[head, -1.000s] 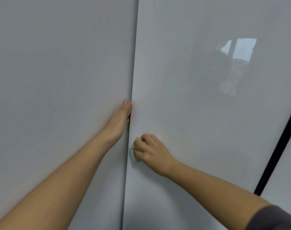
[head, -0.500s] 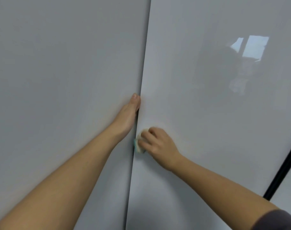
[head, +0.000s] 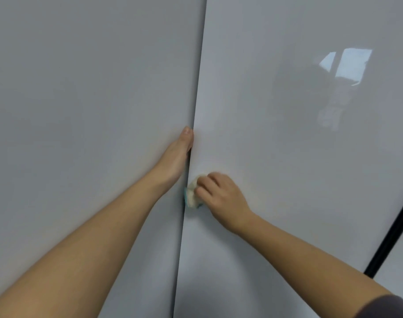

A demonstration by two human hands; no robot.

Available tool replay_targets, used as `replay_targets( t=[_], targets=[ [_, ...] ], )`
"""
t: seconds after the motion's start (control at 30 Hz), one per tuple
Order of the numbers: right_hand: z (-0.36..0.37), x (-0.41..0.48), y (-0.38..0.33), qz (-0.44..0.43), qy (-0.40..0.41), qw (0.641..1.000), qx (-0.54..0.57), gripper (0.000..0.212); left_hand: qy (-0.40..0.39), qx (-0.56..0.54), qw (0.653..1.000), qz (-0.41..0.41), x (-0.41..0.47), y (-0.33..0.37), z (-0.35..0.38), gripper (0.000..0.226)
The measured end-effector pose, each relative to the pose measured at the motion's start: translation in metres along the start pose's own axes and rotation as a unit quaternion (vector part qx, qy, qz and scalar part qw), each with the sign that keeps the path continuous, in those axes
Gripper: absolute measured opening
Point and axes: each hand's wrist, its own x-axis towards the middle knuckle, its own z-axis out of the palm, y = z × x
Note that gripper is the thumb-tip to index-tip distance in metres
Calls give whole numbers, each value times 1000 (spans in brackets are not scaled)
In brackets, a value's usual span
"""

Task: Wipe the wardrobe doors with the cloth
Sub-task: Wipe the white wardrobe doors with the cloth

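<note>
**Mia:** Where was the cloth (head: 192, 195)?

**Tom:** It was in the person's right hand (head: 221, 198). The fingers were curled round it in a tight bunch. They pressed it onto the right door (head: 287, 157), right at that door's left edge, next to the gap between the two doors.

**Mia:** And what did the left hand (head: 175, 157) do?

**Tom:** It lay at the same gap, a bit higher than the cloth. The thumb lay straight along the edge. The other fingers went into the gap and were hidden, so nobody could tell if they were curled round the door's edge or not.

**Mia:** Was the job nearly done?

**Tom:** That was hard to say. Both doors looked smooth and grey, with no wet streaks or dirty spots to show where the cloth had been. The right door was shiny enough to show a window (head: 347, 65) in it. The cloth was small and the doors were big, so it looked like the person was busy with the edge and had a lot left.

**Mia:** What about the left door (head: 81, 111)?

**Tom:** The cloth was not on it. It most likely needed a wipe too, and so did the part past the black strip (head: 391, 239) near the right edge.
</note>
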Motion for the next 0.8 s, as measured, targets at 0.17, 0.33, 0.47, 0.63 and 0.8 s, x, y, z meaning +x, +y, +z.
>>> replay_targets(
  t=[0.17, 0.33, 0.47, 0.63, 0.8],
  targets=[
    [12, -64, -32, -120, -140, 982, 30, 17, 5, 8, 1000, 6, -1, -2, -2, 45],
    [-10, -20, 3, -59, -82, 995, 14, 14, 23, 1, 1000, 0, 1, -3, 0, 23],
    [-16, -9, 12, -8, -26, 1000, -2, 15, 28, 17, 999, 0, 2, -4, 1, 28],
    [-1, -53, -15, -60, -84, 995, 12, 17, 37, 22, 999, -14, 2, -5, -4, 45],
    [-3, -32, -6, -59, -76, 995, 4, 18, 36, 7, 999, -14, 1, -2, -1, 46]
  ],
)
